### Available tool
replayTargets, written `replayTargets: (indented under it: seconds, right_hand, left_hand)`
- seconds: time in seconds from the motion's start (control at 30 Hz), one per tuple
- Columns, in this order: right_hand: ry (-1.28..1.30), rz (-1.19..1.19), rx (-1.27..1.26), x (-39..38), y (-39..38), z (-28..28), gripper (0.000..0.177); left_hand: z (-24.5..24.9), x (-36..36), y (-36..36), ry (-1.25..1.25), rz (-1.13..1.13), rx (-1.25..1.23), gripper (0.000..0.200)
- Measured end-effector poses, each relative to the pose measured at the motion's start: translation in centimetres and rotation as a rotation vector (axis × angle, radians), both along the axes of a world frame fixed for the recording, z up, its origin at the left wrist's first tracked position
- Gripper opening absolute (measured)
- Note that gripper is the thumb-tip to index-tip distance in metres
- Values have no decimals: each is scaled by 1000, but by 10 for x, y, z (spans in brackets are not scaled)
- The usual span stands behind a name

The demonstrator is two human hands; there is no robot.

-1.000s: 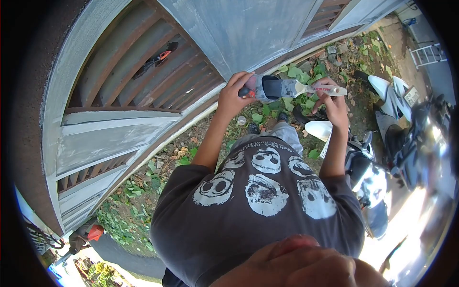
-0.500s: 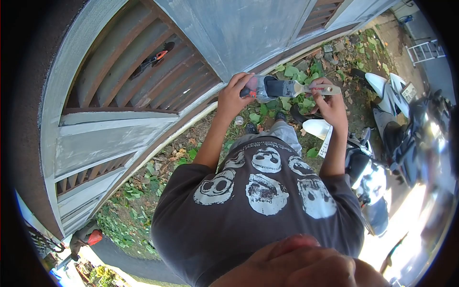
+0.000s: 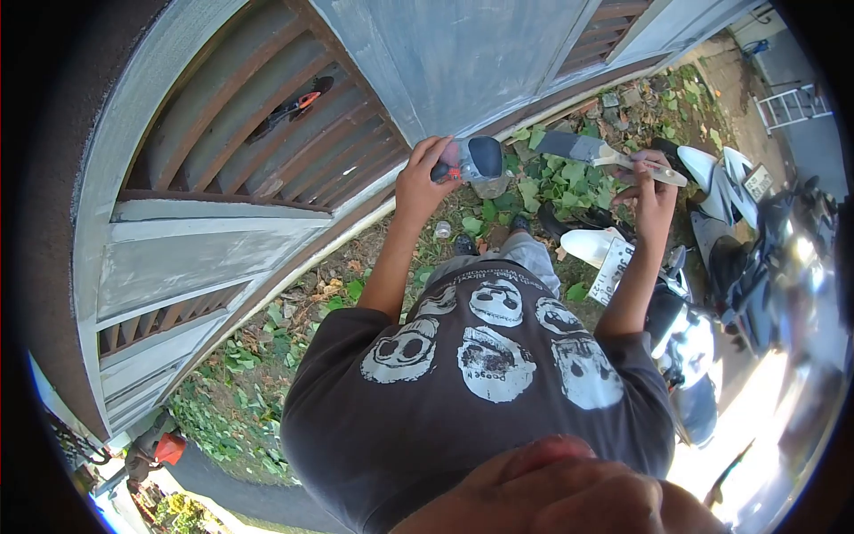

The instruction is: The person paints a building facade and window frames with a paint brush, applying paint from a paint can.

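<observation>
My left hand (image 3: 422,181) is wrapped round a clear plastic cup (image 3: 466,153) with dark grey paint visible at its mouth. A small black-and-red object (image 3: 445,173) shows between the fingers and the cup. My right hand (image 3: 654,191) grips a flat paintbrush (image 3: 614,157) by its pale wooden handle. Grey paint coats the bristles, which point left toward the cup and stand apart from its rim.
To the left rises a grey-painted wall (image 3: 213,267) with brown louvres (image 3: 267,133); an orange-and-black tool (image 3: 307,101) rests among the slats. Leafy ground (image 3: 569,182) lies below. Motorbikes (image 3: 738,267) stand at the right, a white ladder (image 3: 792,109) beyond them.
The paintbrush has come out of the cup and moved right with my right hand. The cup's mouth now shows more fully, while my left hand has shifted only slightly.
</observation>
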State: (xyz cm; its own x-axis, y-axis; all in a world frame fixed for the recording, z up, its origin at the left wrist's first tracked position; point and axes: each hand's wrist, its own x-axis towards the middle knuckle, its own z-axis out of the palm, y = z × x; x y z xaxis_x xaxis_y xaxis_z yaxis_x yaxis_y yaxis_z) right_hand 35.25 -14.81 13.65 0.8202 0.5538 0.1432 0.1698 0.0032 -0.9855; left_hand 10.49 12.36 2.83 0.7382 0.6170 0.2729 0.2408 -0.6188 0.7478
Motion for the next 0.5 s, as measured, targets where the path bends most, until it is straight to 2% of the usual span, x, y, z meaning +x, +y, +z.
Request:
replayTargets:
  seconds: [0.1,0.17,0.23,0.37,0.5]
  right_hand:
    - [-47,-199,15,8,5,1,30]
    - [-35,-247,53,19,10,-4,36]
    - [-35,-348,79,22,24,-1,38]
    - [-54,-375,126,41,45,-5,37]
    - [203,-340,342,44,58,-5,37]
  left_hand:
    - [-9,-7,4,26,43,-9,89]
    - [-30,-13,9,2,42,7,84]
    - [-27,-20,5,8,57,-37,83]
    - [-34,-35,1,-18,93,0,83]
    - [-45,-56,-12,-19,152,-39,84]
